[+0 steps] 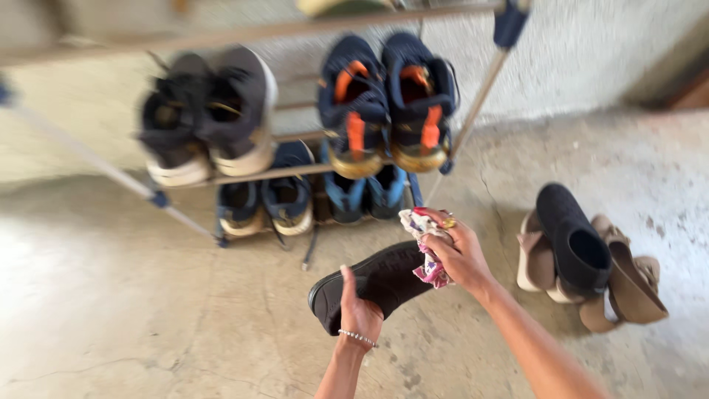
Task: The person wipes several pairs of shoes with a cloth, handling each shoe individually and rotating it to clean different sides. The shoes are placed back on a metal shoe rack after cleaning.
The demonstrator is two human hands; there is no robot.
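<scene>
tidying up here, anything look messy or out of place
Yes: a loose pile of shoes lies jumbled on the floor right of the rack, a black one tipped across tan ones, while other pairs sit in rows on the rack.

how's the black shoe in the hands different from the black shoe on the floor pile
The held black shoe lies sole-up and tilted, gripped by the left hand, with the right hand pressing a cloth on it. The floor black shoe rests opening-up on tan shoes, untouched. Both are dark, low slip-ons.

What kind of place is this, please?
Probably a home entryway or storage corner: a metal shoe rack with sneakers stands against a rough wall, and more shoes lie on the bare concrete floor.
</scene>
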